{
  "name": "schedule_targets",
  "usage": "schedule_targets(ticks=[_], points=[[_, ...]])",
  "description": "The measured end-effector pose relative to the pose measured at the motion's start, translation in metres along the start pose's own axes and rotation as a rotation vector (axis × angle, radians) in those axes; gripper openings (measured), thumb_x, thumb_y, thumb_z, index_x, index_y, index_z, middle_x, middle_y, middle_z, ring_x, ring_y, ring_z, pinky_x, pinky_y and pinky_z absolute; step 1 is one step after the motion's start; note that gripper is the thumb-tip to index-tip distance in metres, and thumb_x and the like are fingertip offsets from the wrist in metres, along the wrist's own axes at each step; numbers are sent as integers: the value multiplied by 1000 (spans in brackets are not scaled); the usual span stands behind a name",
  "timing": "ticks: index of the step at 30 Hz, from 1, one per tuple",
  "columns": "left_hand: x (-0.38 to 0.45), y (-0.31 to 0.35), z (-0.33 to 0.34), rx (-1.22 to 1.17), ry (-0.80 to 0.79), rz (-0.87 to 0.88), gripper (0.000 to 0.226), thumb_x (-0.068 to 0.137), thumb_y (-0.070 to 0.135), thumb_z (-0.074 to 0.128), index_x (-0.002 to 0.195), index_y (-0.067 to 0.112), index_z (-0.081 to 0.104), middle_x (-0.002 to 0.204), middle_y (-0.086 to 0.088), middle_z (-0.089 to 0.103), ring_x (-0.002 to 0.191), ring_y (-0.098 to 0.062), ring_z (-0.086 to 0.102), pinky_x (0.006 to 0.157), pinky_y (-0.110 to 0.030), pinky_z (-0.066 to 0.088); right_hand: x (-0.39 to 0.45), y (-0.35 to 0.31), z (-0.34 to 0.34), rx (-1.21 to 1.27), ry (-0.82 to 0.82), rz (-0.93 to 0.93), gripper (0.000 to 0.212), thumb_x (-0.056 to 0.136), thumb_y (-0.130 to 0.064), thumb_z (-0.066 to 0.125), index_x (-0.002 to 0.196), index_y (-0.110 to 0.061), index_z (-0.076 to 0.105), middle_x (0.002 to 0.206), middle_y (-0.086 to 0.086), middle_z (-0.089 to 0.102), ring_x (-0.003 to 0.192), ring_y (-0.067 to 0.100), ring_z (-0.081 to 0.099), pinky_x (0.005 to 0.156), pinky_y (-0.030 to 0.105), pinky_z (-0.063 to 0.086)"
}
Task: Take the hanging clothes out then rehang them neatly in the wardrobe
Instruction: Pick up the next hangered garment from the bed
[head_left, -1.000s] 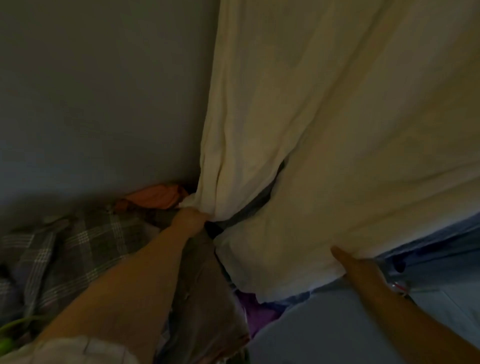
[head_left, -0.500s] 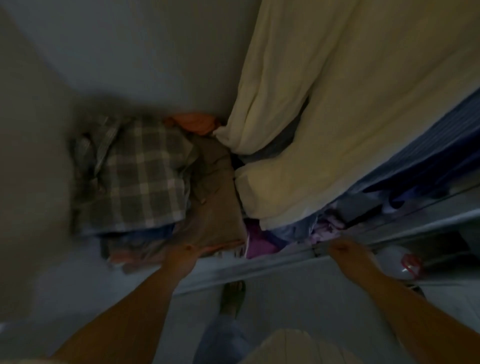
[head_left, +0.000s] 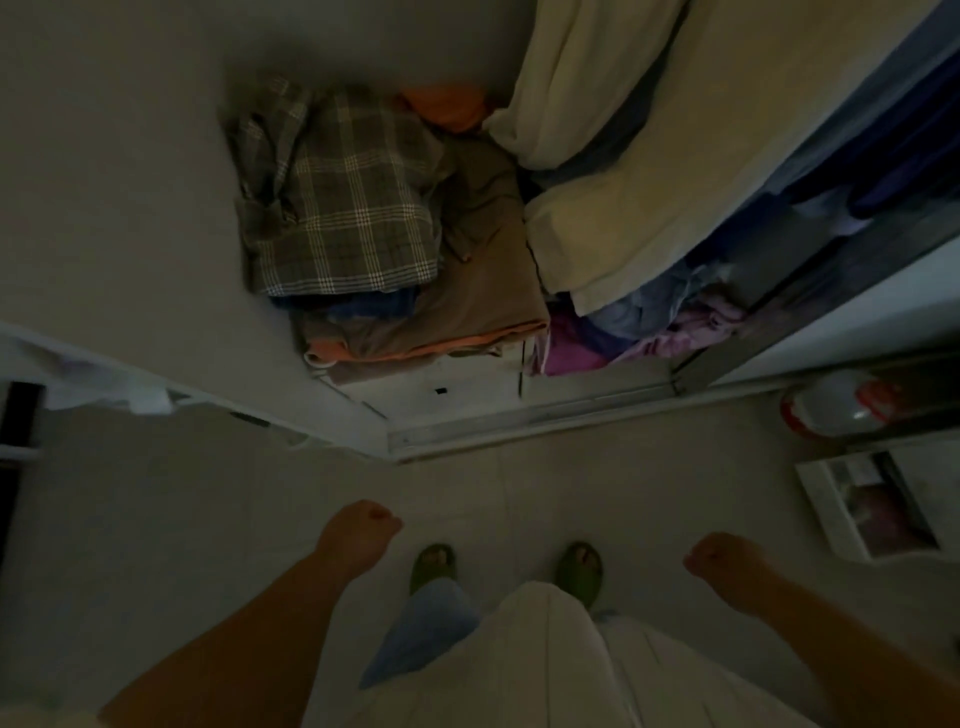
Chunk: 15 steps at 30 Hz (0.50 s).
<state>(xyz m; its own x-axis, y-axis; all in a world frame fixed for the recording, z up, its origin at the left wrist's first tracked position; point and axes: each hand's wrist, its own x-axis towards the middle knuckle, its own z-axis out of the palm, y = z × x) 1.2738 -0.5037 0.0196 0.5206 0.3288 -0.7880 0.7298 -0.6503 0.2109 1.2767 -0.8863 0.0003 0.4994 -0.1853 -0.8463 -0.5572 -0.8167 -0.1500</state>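
- The left hand (head_left: 358, 535) hangs over the floor (head_left: 171, 519) in front of the wardrobe (head_left: 130, 182), fingers curled into a fist around nothing.
- On the wardrobe's bottom lies a folded plaid shirt (head_left: 348, 208) atop a brown garment (head_left: 488, 280), piled flat.
- Right of the pile, the cream hanging clothes (head_left: 649, 171) slant from upper right down to lower left, hems just above the purple clothes (head_left: 576, 348).
- The right hand (head_left: 722, 561), also over the floor, is clenched and holds nothing.
- Both hands are well apart from the clothes.
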Motion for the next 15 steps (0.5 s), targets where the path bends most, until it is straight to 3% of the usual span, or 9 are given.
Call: schedule_targets(ticks=[2, 4, 6, 8, 10, 12, 15], points=[[7, -10, -9, 20, -7, 57, 27, 89, 23, 58, 108, 5, 64, 116, -18, 63, 107, -32, 60, 92, -36, 47, -7, 8, 24, 89, 66, 46, 14, 86, -17, 63, 86, -4, 67, 100, 20, 64, 94, 33, 59, 86, 30, 44], [17, -16, -21, 38, -35, 138, 19, 89, 23, 56, 101, 10, 64, 111, -14, 64, 103, -30, 61, 88, -34, 48, -12, 12, 50, 212, 135, 104, 20, 83, -11, 67, 65, -9, 60, 77, 15, 59, 60, 22, 48, 66, 25, 43], [32, -27, -34, 75, -76, 226, 15, 89, 23, 55, 97, 13, 62, 103, -9, 63, 99, -28, 62, 83, -34, 48, -18, 15, 82, 279, 173, 171, 16, 85, -12, 65, 72, -3, 64, 72, 14, 59, 52, 15, 40, 55, 22, 40], [44, -41, -49, 184, -124, 300, 17, 89, 25, 54, 99, 14, 61, 99, -6, 60, 93, -25, 60, 75, -31, 44, -35, 10, 120, 268, 166, 249, 19, 88, -21, 57, 87, -5, 68, 71, 6, 56, 59, 18, 47, 69, 26, 47], [55, -58, -64, 327, -171, 352, 14, 90, 26, 52, 97, 18, 61, 98, -3, 57, 89, -20, 55, 74, -26, 40, -68, -9, 162, 254, 173, 296, 25, 90, -24, 52, 101, -6, 66, 83, 6, 58, 80, 26, 57, 85, 34, 48], [59, -73, -79, 462, -191, 379, 8, 91, 27, 51, 88, 22, 56, 97, -1, 54, 88, -19, 51, 75, -25, 38, -107, -36, 208, 274, 142, 329, 27, 94, -23, 47, 109, -7, 62, 103, 11, 62, 98, 26, 59, 85, 32, 45], [61, -87, -90, 622, -214, 450, 10, 91, 27, 52, 95, 18, 55, 98, -3, 51, 88, -21, 49, 76, -26, 38, -152, -59, 279, 411, 115, 405, 29, 93, -28, 49, 112, -9, 61, 112, 11, 63, 95, 21, 59, 82, 28, 44]])
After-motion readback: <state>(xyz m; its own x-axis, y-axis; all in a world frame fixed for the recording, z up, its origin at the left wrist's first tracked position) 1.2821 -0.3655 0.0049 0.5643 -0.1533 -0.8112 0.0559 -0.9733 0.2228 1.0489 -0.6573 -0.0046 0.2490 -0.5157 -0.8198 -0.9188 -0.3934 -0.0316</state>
